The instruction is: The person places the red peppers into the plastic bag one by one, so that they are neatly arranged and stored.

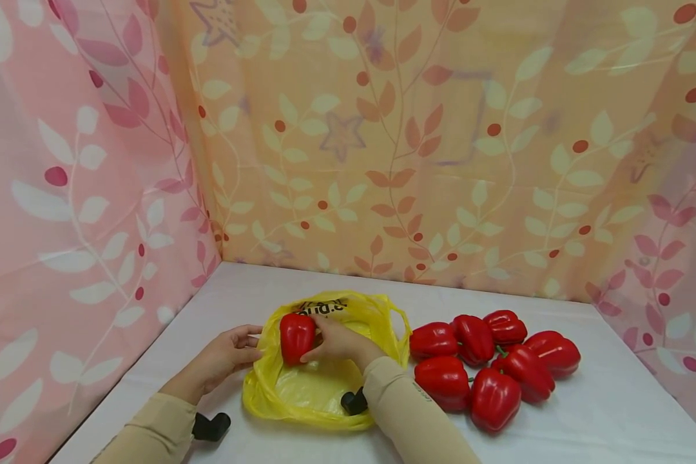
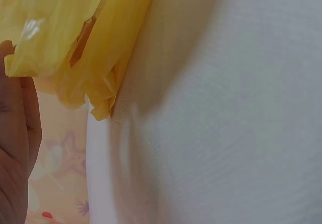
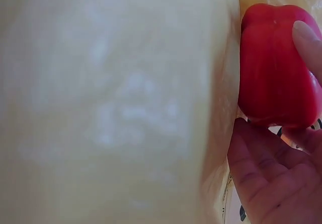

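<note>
In the head view my right hand (image 1: 342,341) holds a red bell pepper (image 1: 297,338) inside the mouth of a yellow plastic bag (image 1: 267,403). Thumb and fingers grip the pepper (image 3: 276,68) from opposite sides in the right wrist view, close beside the bag's film. At the bag's left edge, my left hand (image 1: 226,358) pinches the rim with its fingertips. The left wrist view shows part of that hand (image 2: 15,148) against the crumpled yellow plastic (image 2: 105,48). The bag lies open, its pale yellow inside visible below the pepper.
Several more red bell peppers (image 1: 495,399) lie grouped to the right of the bag on the white tabletop (image 1: 603,412). Flower-patterned curtains (image 1: 406,142) stand around the table's back and sides. Black wrist-worn devices (image 1: 211,426) stick out by the sleeves.
</note>
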`<state>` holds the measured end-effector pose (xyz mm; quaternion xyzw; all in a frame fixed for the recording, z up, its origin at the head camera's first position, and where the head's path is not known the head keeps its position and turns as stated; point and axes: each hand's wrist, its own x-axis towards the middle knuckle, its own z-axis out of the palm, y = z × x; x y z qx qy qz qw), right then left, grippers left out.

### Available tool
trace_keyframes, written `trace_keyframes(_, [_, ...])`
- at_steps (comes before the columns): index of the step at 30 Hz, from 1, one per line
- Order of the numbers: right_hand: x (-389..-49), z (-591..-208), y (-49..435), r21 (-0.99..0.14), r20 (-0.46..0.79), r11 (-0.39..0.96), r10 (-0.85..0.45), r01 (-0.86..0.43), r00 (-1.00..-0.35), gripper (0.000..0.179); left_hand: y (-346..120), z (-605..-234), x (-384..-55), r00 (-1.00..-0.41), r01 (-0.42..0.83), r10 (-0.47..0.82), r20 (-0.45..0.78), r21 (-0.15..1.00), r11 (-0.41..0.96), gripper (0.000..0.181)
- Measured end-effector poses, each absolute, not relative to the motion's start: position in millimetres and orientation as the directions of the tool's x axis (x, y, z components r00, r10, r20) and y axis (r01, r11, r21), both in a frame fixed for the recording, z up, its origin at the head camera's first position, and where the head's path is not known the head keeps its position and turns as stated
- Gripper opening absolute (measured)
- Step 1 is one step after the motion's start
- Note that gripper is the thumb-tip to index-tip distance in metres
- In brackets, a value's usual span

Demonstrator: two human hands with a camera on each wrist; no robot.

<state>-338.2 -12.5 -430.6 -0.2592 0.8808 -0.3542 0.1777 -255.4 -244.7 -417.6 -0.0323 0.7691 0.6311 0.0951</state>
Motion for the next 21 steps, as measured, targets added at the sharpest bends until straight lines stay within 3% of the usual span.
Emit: trace_keyframes(21, [-337.3,-430.4,-20.1,-0.671,-0.147,0.662,-0.561,-0.335,-0.815,0.096,-248.6,-422.0,-258.0,-0.983,-0.130,0.103,-0.151,0.973,0.191,0.052])
